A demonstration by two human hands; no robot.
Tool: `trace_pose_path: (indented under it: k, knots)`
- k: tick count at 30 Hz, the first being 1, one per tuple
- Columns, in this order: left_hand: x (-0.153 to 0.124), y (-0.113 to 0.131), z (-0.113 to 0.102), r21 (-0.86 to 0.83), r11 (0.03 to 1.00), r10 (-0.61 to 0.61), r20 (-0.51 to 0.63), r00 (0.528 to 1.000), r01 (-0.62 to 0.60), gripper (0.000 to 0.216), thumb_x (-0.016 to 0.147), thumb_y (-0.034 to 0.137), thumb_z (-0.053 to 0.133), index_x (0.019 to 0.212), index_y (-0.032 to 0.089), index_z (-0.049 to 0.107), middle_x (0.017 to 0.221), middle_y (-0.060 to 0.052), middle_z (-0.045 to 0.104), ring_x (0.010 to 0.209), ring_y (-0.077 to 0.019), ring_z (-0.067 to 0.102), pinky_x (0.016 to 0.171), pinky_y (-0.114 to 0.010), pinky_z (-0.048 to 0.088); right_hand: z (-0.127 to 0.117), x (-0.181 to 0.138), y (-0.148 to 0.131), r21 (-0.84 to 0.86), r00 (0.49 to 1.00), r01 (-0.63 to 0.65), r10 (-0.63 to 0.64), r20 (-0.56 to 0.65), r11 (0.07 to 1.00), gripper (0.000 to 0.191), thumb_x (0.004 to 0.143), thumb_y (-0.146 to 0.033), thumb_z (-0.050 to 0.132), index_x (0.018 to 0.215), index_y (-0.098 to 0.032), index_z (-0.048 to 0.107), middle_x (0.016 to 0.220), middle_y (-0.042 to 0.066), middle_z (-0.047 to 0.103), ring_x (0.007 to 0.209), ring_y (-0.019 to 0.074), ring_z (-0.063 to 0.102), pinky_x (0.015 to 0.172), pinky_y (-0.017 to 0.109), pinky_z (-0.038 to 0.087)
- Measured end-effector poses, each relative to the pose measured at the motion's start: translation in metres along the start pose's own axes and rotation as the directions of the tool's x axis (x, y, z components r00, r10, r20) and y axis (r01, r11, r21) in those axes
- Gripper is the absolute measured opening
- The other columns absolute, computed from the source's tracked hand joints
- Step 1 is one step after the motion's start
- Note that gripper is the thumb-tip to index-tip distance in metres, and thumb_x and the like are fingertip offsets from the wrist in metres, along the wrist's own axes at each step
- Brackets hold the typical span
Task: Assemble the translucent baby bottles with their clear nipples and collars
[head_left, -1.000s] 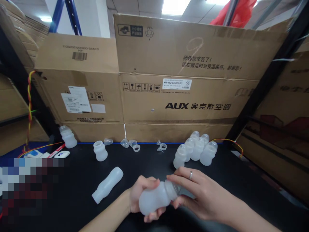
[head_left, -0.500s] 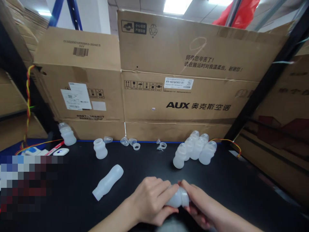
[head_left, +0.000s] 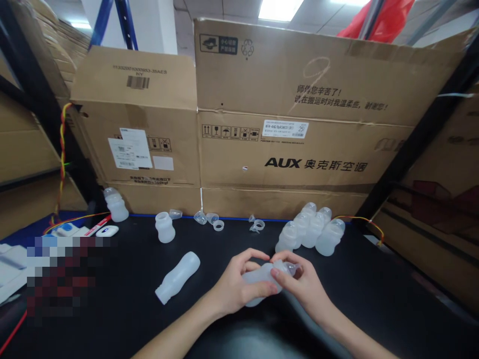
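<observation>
Both my hands are on one translucent white baby bottle (head_left: pixel 258 280), tilted on its side above the black table. My left hand (head_left: pixel 239 284) wraps its body, thumb along the near side. My right hand (head_left: pixel 301 279) grips the collar, its fingers around the clear nipple (head_left: pixel 291 268) that points right. Part of the bottle is hidden behind my fingers. Just beyond my right hand stands a group of capped bottles (head_left: pixel 312 229). To the left a longer wavy bottle (head_left: pixel 178 277) lies on its side, and a short open bottle (head_left: pixel 165 228) stands upright behind it.
Along the back edge lie clear nipples (head_left: pixel 200 216) and loose rings (head_left: pixel 218 226). A capped bottle (head_left: pixel 116 205) stands at the far left near a white device (head_left: pixel 107 231). A tall cardboard panel (head_left: pixel 232 154) closes off the back of the black table (head_left: pixel 123 319).
My hands have risen with the bottle. My right hand has shifted its hold, and the nipple end now shows between its fingers. The view has shifted slightly.
</observation>
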State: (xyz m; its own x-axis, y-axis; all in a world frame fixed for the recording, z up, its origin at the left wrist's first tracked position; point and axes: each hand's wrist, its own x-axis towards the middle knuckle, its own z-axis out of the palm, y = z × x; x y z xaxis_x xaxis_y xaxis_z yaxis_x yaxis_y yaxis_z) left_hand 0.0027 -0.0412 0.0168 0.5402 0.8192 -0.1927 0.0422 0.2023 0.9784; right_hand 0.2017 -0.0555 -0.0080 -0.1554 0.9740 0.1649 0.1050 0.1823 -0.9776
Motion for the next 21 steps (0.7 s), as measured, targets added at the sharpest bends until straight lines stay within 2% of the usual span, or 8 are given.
trace_pose_path:
  k: [2,4,5,9,13,17,20,21]
  knots:
    - [0.002,-0.002,0.001,0.191,0.98,0.062,-0.069,0.996,-0.048,0.07,0.063,0.061,0.078,0.123,0.035,0.053,0.102,0.003,0.07,0.088,-0.0014,0.062,0.088,-0.016,0.049,-0.002,0.002,0.005,-0.017,0.996,-0.056,0.055,-0.067,0.998,0.061,0.076,-0.062,0.076,0.095,-0.007,0.059,0.08,0.006,0.052,0.071,0.0116,0.044,0.065,0.024,0.038]
    - [0.006,-0.005,-0.004,0.457,0.886,0.144,-0.107,0.984,-0.079,0.056,0.072,0.063,0.068,0.123,0.047,0.053,0.12,0.01,0.065,0.113,-0.0053,0.059,0.116,-0.031,0.042,-0.009,0.001,0.01,-0.135,0.992,-0.066,0.05,-0.119,0.989,0.06,0.077,-0.062,0.075,0.099,-0.008,0.06,0.085,0.006,0.054,0.073,0.0125,0.047,0.067,0.025,0.039]
    - [0.009,-0.007,-0.01,0.577,0.812,0.189,-0.122,0.974,-0.086,0.05,0.075,0.063,0.064,0.122,0.049,0.053,0.126,0.012,0.061,0.122,-0.0081,0.054,0.123,-0.038,0.036,-0.014,0.0,0.013,-0.212,0.99,-0.064,0.036,-0.133,0.975,0.057,0.08,-0.06,0.074,0.101,-0.009,0.061,0.088,0.006,0.055,0.075,0.013,0.048,0.069,0.026,0.041]
    - [0.029,-0.022,-0.045,0.833,0.551,0.374,-0.192,0.907,-0.051,0.049,0.084,0.063,0.041,0.124,0.038,0.056,0.136,0.007,0.054,0.133,-0.0124,0.045,0.124,-0.042,0.035,-0.039,-0.008,0.022,-0.482,0.98,-0.054,-0.046,-0.194,0.874,0.045,0.087,-0.057,0.066,0.104,-0.015,0.064,0.095,0.005,0.059,0.082,0.0157,0.052,0.076,0.029,0.042]
    - [0.048,-0.036,-0.081,0.893,0.435,0.427,-0.314,0.848,0.112,0.066,0.085,0.065,0.026,0.142,0.036,0.042,0.16,0.008,0.028,0.155,-0.0142,0.023,0.14,-0.045,0.022,-0.071,-0.01,0.03,-0.599,0.946,-0.137,-0.075,-0.316,0.789,0.055,0.08,-0.069,0.065,0.103,-0.019,0.068,0.098,0.004,0.064,0.082,0.0171,0.056,0.077,0.031,0.044]
    - [0.055,-0.041,-0.099,0.878,0.43,0.379,-0.385,0.842,0.208,0.083,0.082,0.072,0.016,0.149,0.028,0.037,0.161,0.001,0.027,0.157,-0.0151,0.02,0.144,-0.043,0.019,-0.104,-0.004,0.047,-0.707,0.894,-0.214,-0.156,-0.419,0.674,0.064,0.074,-0.08,0.063,0.081,-0.016,0.061,0.074,0.004,0.053,0.067,0.0167,0.047,0.066,0.032,0.038]
    - [0.053,-0.039,-0.097,0.88,0.447,0.354,-0.337,0.872,0.159,0.073,0.084,0.068,0.017,0.139,0.029,0.047,0.153,0.003,0.04,0.151,-0.0147,0.03,0.14,-0.043,0.026,-0.117,-0.002,0.059,-0.79,0.876,-0.21,-0.248,-0.414,0.576,0.07,0.072,-0.084,0.061,0.071,-0.015,0.046,0.069,0.003,0.046,0.062,0.0149,0.044,0.061,0.032,0.036]
    - [0.051,-0.038,-0.095,0.885,0.447,0.354,-0.311,0.882,0.132,0.066,0.086,0.064,0.019,0.136,0.031,0.049,0.149,0.004,0.044,0.148,-0.0142,0.035,0.138,-0.042,0.029,-0.117,-0.003,0.06,-0.809,0.861,-0.218,-0.283,-0.423,0.546,0.07,0.072,-0.084,0.061,0.075,-0.015,0.049,0.071,0.003,0.047,0.063,0.0148,0.045,0.06,0.031,0.037]
